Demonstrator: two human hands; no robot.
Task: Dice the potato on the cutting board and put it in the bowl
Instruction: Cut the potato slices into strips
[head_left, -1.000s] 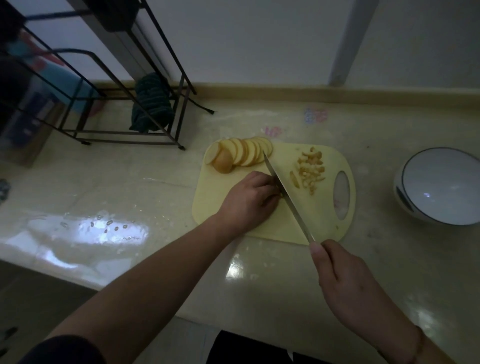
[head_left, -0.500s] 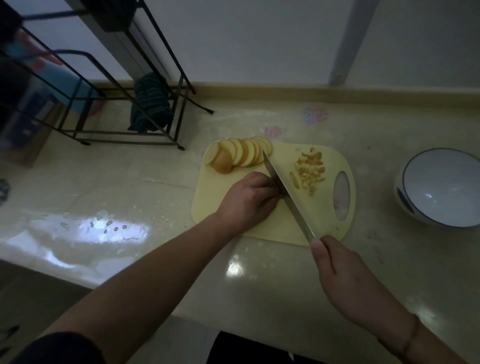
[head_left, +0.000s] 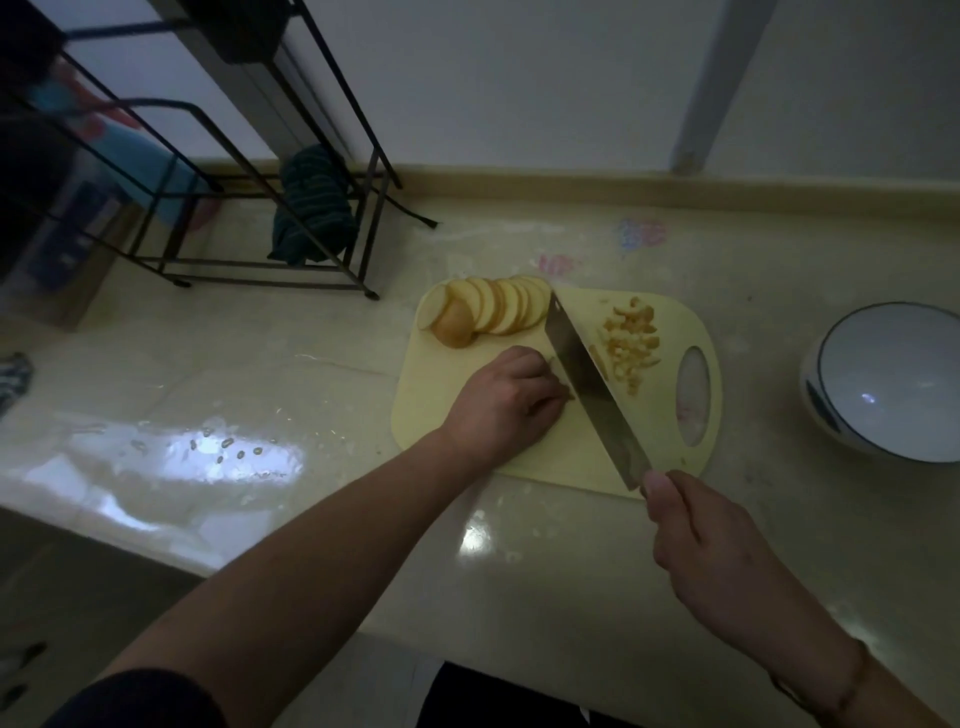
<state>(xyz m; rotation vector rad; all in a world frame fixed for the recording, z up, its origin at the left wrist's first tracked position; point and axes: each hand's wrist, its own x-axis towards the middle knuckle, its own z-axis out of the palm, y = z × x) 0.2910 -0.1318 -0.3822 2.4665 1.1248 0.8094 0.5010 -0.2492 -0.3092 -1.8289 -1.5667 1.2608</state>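
Observation:
A pale yellow cutting board lies on the counter. Fanned potato slices sit at its far left corner, and a heap of diced potato lies near its handle hole. My left hand rests on the board with fingers curled over potato pieces that are mostly hidden beneath it. My right hand grips the handle of a cleaver, whose blade stands just right of my left fingers. A white bowl with a dark rim stands to the right of the board.
A black wire rack with a dark striped cloth stands at the back left of the counter. A wet, shiny patch lies on the counter left of the board. The counter's front edge runs below my forearms.
The cleaver's blade has tilted so its flat side shows more, still beside my left fingers. My left hand has stayed over the potato pieces.

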